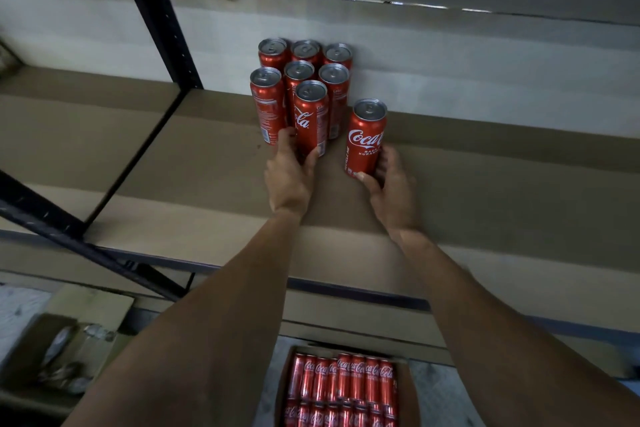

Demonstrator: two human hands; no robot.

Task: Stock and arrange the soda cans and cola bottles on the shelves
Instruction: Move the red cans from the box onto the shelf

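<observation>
We are early in the stocking. Six cans [304, 55] stand upright at the back of the shelf [485, 204], packed in two rows of three against the wall. A seventh can [310, 114] sits in front of them, starting a third row, and an eighth can [366, 140] is just to its right, slightly apart from the group. Most of the shelf is still bare board. Below us a cardboard box [409, 388] holds many more cans [346, 381] lying packed side by side, so we judge that most of the work is still ahead. We see no cola bottles anywhere here.

Our left hand [289, 177] is wrapped round the lower part of the seventh can, thumb on one side and fingers on the other, with the fingertips close against the neighbouring can. Our right hand [391, 184] grasps the eighth can low down, thumb across its front near the base and fingers curled round its far side. Both cans are upright. We cannot tell whether the eighth can's bottom already rests on the shelf. It looks set to slide in beside the seventh.
</observation>
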